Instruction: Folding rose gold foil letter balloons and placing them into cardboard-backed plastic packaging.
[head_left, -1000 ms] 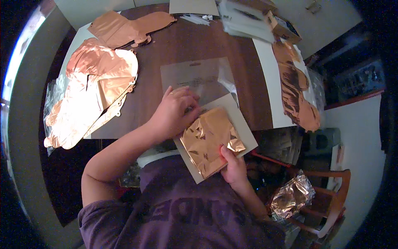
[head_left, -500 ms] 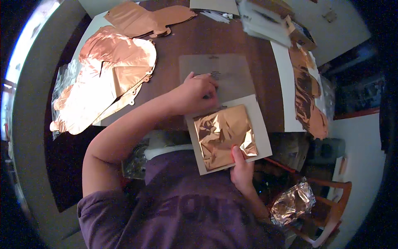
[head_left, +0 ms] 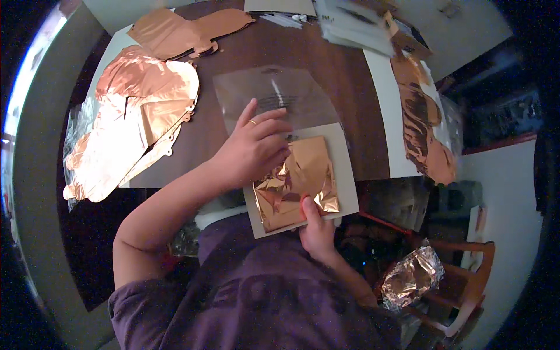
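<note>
My right hand grips the near edge of a pale card, thumb on top. On the card lies a folded copper-coloured foil sheet, creased and shiny. My left hand hovers over or touches the far left part of the foil, its fingers spread apart. Beyond the card, a clear plastic bag lies over the dark table. My left hand covers part of the bag's near side, and whether the bag's mouth meets the card cannot be made out.
On the dark brown table, flattened copper foil balloons lie at the left, with more foil shapes behind. Another foil piece hangs along the right edge. A cardboard box stands far right; crumpled foil rests by a wooden chair.
My left hand's fingers have spread, and the hand has come back nearer the foil. The plastic bag's near part now looks raised and glossier. My view has shifted a little to the right.
</note>
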Demonstrator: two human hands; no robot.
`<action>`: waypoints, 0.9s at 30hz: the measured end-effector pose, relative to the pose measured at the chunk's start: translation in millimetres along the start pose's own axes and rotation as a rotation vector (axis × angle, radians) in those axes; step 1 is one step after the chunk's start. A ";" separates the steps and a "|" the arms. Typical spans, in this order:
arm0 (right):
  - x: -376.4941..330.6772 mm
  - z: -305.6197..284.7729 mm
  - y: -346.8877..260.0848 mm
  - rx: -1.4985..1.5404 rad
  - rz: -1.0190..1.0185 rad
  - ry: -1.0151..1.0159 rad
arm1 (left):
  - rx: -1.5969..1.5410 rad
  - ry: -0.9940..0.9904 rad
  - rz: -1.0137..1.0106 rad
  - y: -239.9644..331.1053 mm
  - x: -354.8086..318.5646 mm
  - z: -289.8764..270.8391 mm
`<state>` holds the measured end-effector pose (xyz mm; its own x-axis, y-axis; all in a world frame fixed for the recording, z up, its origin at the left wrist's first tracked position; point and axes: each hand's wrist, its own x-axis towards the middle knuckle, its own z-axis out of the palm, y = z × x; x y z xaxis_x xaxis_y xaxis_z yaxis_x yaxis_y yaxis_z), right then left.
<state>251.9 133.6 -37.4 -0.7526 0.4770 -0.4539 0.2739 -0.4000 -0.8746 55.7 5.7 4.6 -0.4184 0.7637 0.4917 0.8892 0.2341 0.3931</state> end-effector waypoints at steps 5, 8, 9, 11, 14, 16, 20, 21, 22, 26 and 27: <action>-0.6 1.3 -0.7 -0.009 0.075 -0.020 | 0.142 -0.013 0.073 -1.3 3.4 -2.1; -4.5 6.3 -8.9 -0.158 0.071 -0.018 | 0.152 -0.070 0.015 0.9 5.5 2.1; -4.3 7.9 -7.5 -0.158 0.070 -0.017 | 0.151 -0.070 0.016 1.5 9.5 3.3; -3.4 11.8 -4.2 0.013 0.036 -0.016 | 0.216 -0.219 0.081 2.6 21.5 5.2; -2.0 11.4 -0.6 0.019 0.038 -0.012 | 0.185 -0.131 0.162 6.6 26.6 13.0; -5.5 16.0 -13.6 -0.011 0.054 0.011 | 0.142 -0.065 0.232 10.5 22.6 17.9; -3.9 17.7 -0.5 -0.024 0.053 0.098 | 0.007 -0.025 0.207 20.9 14.6 9.3; -1.8 7.0 17.8 -0.155 -0.159 0.006 | -0.066 -0.013 0.111 23.4 12.8 5.7; 0.9 2.1 26.5 -0.151 -0.158 0.007 | -0.130 -0.024 0.007 27.1 10.7 -2.2; 2.6 1.9 31.4 -0.090 -0.226 0.008 | -0.526 0.649 -0.541 16.9 -3.8 -11.3; 0.3 5.9 26.1 0.115 -0.111 0.003 | -0.916 0.871 -0.859 16.2 -2.1 -12.4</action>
<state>255.3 118.7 -59.3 -0.7723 0.5258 -0.3566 0.1191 -0.4316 -0.8942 68.6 0.4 19.6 -0.9976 -0.0613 0.0321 0.0482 -0.2828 0.9580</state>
